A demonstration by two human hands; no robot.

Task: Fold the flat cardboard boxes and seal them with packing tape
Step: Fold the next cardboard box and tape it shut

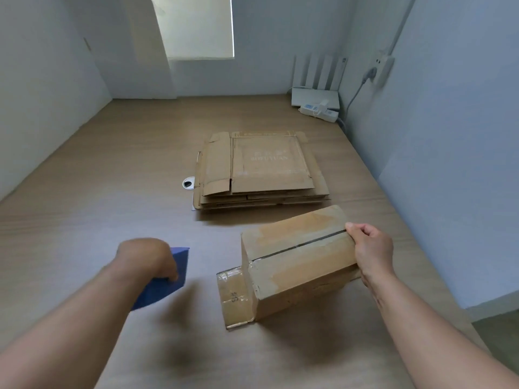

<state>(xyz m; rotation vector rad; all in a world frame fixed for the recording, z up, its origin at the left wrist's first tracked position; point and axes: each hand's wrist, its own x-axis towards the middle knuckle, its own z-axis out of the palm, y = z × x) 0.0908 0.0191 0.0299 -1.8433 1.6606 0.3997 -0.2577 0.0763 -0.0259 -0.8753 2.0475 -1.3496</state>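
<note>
A folded cardboard box lies on the wooden table, its top seam running lengthwise. A strip of clear tape covers the box's near end, and a flap sticks out onto the table there. My right hand grips the box's far right end, with the thumb at the seam. My left hand holds a blue tape dispenser just above the table, to the left of the box. The hand hides most of the dispenser.
A stack of flat cardboard boxes lies in the middle of the table behind the folded one. A small round cable hole sits at the stack's left. A white router and power strip occupy the far right corner.
</note>
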